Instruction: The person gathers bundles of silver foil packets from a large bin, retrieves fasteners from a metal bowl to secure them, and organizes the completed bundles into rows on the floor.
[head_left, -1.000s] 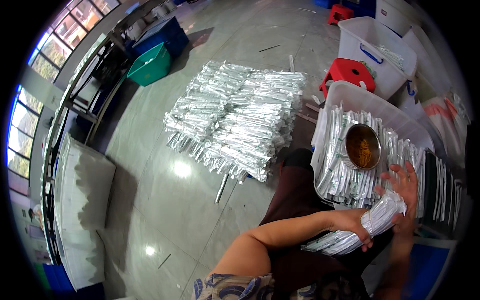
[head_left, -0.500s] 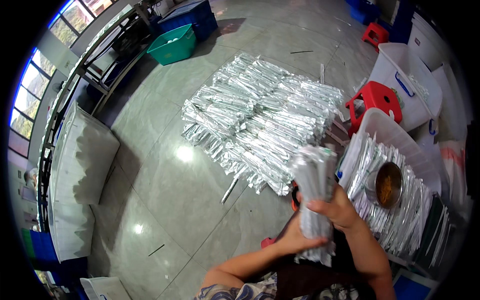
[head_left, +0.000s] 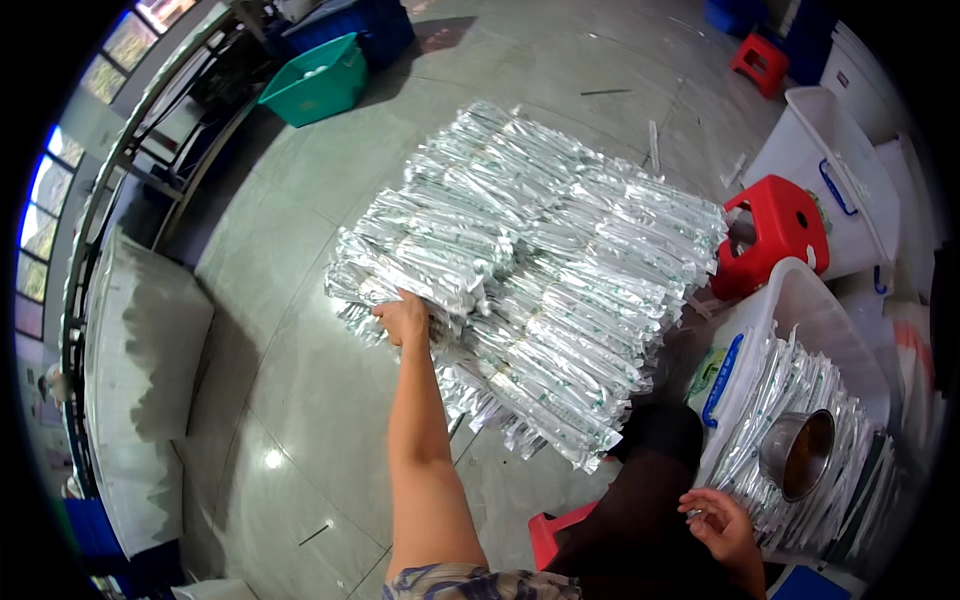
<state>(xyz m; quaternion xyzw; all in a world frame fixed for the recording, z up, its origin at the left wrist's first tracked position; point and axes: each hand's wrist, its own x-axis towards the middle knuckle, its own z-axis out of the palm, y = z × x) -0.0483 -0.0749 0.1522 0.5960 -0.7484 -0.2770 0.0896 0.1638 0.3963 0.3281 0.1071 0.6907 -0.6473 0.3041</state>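
My left hand (head_left: 404, 320) reaches out to the near left corner of a broad pile of long silver foil packets (head_left: 570, 270) stacked on the floor. Its fingers close on the end of a bundle of foil packets (head_left: 400, 272) lying on top there; the fingertips are partly hidden. Close to my body on the right, my right hand (head_left: 728, 530) hovers beside a clear plastic bin, its fingers loosely bent and apart, with nothing seen in them. Inside that bin (head_left: 815, 300) lie many loose foil packets (head_left: 765, 415), and a metal bowl (head_left: 797, 455) rests on them.
A red stool (head_left: 775, 235) stands between the pile and another white bin (head_left: 840, 190). Part of a red seat (head_left: 545, 540) shows by my leg. At the far left are a green tub (head_left: 318, 85), blue crates (head_left: 360, 35) and a rack. White containers (head_left: 150, 340) line the left side.
The foil packet bundle held upright in both hands has left my lap. My left hand has stretched forward to the pile's left corner; my right hand has dropped back beside the bin.
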